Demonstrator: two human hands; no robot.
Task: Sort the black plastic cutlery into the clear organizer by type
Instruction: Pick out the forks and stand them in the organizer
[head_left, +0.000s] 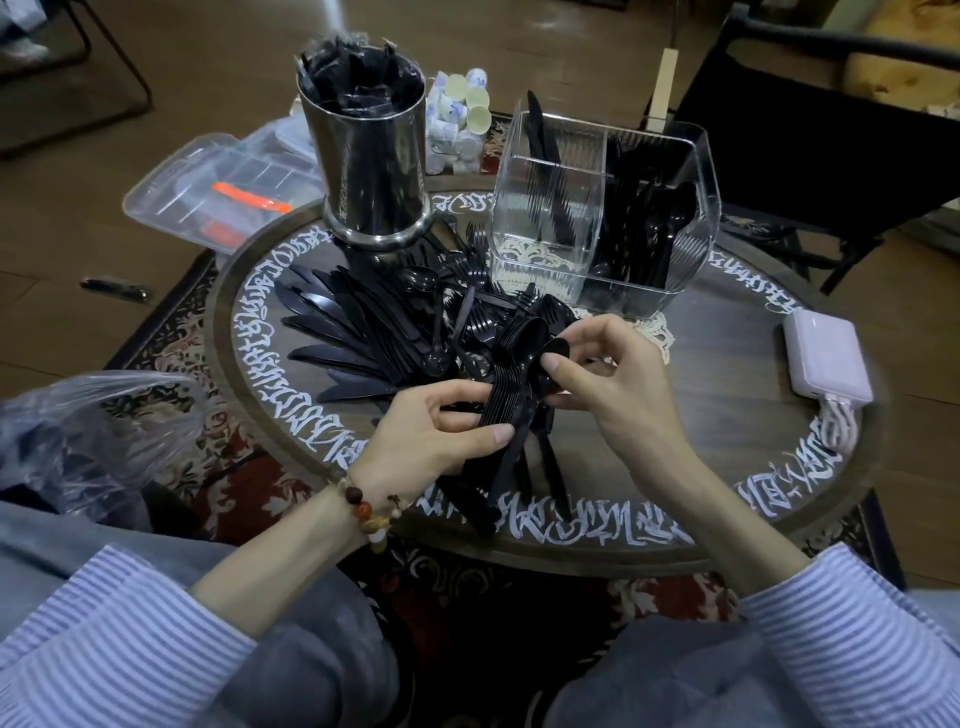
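Note:
My left hand (431, 436) grips the handles of a nested stack of black spoons (514, 374) above the table's front middle. My right hand (608, 374) pinches the bowl end of the top spoon of that stack. Behind them lies a loose pile of black cutlery (405, 317), knives fanned out on the left, forks and spoons mixed in the middle. The clear organizer (691, 161) stands at the back right; its right compartment holds several spoons, its left compartment a few knives.
A steel canister (369, 161) stuffed with wrapped black cutlery stands at the back left of the round table (727, 467). A pink power bank (826, 358) with a cable lies at the right. Small cups, a clear lidded box and a plastic bag sit around the table.

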